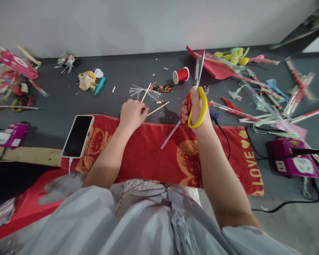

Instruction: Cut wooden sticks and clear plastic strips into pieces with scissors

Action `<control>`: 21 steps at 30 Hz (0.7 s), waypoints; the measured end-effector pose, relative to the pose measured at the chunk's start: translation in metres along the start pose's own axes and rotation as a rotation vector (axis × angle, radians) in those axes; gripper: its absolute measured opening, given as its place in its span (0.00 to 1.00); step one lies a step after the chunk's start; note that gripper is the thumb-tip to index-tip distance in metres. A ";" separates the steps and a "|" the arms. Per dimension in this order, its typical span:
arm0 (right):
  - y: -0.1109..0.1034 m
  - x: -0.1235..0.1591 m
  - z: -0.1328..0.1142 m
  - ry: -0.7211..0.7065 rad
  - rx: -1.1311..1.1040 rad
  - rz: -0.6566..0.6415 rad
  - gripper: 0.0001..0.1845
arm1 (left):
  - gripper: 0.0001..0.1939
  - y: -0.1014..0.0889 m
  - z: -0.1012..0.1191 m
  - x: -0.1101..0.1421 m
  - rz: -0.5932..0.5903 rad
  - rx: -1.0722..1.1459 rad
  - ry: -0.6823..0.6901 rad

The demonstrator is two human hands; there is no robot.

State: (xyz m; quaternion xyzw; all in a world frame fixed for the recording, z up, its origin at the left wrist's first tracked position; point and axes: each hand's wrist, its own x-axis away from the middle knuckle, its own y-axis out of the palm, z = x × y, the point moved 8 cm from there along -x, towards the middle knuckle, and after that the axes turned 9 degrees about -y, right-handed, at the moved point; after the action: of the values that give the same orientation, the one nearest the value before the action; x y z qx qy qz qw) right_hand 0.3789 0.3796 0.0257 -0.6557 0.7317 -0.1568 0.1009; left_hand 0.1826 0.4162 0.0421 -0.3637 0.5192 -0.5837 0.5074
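In the head view, had a pair of yellow-and-red scissors (197, 76) wrapped up in the right grip (195, 101), pointed away from the body and slightly parted at the blades. Had the left grip (132, 111) curled down low over the worktop (138, 69), well left of the scissors and right at the near end of a thin wooden stick (146, 92). Honestly couldn't tell if pinching that one or just resting on it, too hidden at the fingertips.

Spotted a second stick (159, 108) just right of the left grip, slanting toward the right one, plus some short pale bits (159, 102) between the two. Just beyond the left grip, saw a fan of white threads (137, 91) beside a patterned strip (163, 89). Found a red thread spool (182, 75) tipped on its side a bit beyond the right grip, left of the blades.

Also noticed a translucent rod (170, 136) poking out below the right grip, above the red towel (154, 156), and a blue thing (214, 114) just right of that grip. Left of the left grip, had a phone (78, 136) plugged in on the towel's end. Well right of the right grip, saw a purple box (292, 159).
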 end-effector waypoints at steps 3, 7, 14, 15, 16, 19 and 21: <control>0.000 0.005 0.006 0.138 -0.230 0.085 0.39 | 0.13 -0.009 -0.025 -0.006 0.077 0.030 -0.135; 0.004 0.010 0.006 0.208 -0.353 0.103 0.33 | 0.12 -0.020 -0.053 -0.009 0.149 0.061 -0.286; 0.008 0.012 0.006 0.204 -0.353 0.085 0.30 | 0.10 -0.026 -0.065 -0.009 0.170 0.104 -0.357; 0.009 0.013 0.005 0.196 -0.351 0.083 0.29 | 0.10 -0.024 -0.064 -0.010 0.160 0.110 -0.348; 0.009 0.013 0.003 0.187 -0.351 0.081 0.29 | 0.10 -0.022 -0.063 -0.010 0.147 0.116 -0.338; 0.013 0.015 0.001 0.182 -0.348 0.065 0.27 | 0.11 -0.015 -0.057 -0.013 0.105 0.123 -0.292; 0.015 0.015 0.002 0.183 -0.344 0.062 0.26 | 0.12 -0.011 -0.051 -0.014 0.078 0.107 -0.258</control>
State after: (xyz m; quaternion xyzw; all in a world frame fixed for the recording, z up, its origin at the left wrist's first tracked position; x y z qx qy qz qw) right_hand 0.3643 0.3660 0.0197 -0.6233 0.7738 -0.0851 -0.0748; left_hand 0.1351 0.4410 0.0442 -0.3874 0.4315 -0.5388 0.6111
